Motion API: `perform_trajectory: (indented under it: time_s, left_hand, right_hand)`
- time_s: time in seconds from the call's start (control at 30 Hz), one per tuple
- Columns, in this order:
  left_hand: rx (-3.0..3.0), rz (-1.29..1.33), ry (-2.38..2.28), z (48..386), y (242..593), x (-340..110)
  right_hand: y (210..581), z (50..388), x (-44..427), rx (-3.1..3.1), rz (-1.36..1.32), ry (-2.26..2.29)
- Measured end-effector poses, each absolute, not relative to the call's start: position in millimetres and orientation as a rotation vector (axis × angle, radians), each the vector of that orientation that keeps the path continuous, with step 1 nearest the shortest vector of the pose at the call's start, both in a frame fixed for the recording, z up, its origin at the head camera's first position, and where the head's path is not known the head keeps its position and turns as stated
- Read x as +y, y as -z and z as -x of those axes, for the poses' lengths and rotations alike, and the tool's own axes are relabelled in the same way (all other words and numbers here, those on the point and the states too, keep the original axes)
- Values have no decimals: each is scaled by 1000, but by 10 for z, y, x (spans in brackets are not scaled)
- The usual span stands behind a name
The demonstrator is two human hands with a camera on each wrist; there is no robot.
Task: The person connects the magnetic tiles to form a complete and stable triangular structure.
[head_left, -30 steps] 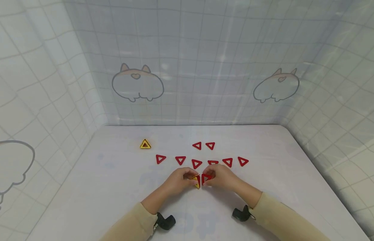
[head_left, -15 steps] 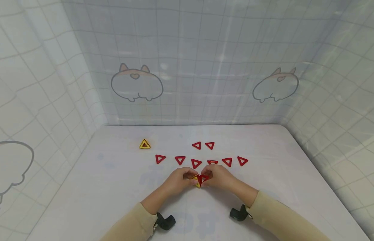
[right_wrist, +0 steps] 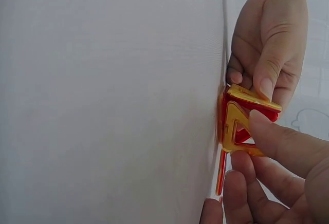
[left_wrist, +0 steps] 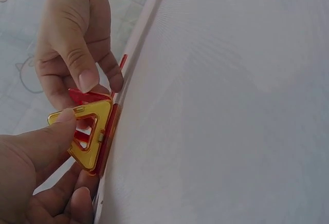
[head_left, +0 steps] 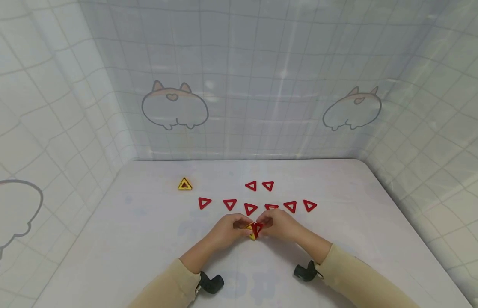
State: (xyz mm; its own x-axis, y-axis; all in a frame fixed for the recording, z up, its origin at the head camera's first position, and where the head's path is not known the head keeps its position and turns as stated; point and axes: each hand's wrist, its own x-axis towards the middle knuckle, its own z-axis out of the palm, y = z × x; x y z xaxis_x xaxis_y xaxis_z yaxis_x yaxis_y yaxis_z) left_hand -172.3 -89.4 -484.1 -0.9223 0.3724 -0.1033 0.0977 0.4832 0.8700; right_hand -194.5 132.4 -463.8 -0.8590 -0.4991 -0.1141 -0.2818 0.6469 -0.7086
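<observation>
My left hand (head_left: 229, 231) pinches a hollow yellow triangle magnetic tile (left_wrist: 104, 118) between thumb and fingers. Opposite it, my right hand (head_left: 281, 224) pinches another triangle tile (right_wrist: 231, 126), which looks red in the head view and yellow-orange in the right wrist view. The two held pieces touch, edges together, low over the table. More red (left_wrist: 87, 96) shows between them at the joint. Fingers hide part of this small cluster, so how many tiles are in it I cannot tell.
Beyond my hands, several loose red triangle tiles (head_left: 230, 200) lie in a row on the white table (head_left: 146, 239). Two more red tiles (head_left: 256, 186) sit farther back. A yellow triangular piece with a red middle (head_left: 181, 187) stands at back left. Gridded curtain walls (head_left: 239, 107) enclose the table.
The right hand has brought its tile slightly left, from a small gap into contact with the left hand's piece, and that tile has turned more upright. The left hand has stayed nearly still.
</observation>
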Motion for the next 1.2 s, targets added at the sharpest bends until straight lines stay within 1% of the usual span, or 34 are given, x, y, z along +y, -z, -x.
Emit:
perform_trajectory:
  time_s: [0.5, 0.87, 1.2]
  left_hand:
    - [2442, -463, -1442, 1746, 4836, -913]
    - [2435, -452, -1449, 1750, 4830, -894]
    - [2449, -445, -1387, 1754, 4814, -837]
  right_hand:
    - [4671, 2001, 1279, 2558, 633, 1078]
    - [4646, 2005, 1299, 2548, 666, 1076]
    - [4501, 2055, 1447, 2594, 558, 1096]
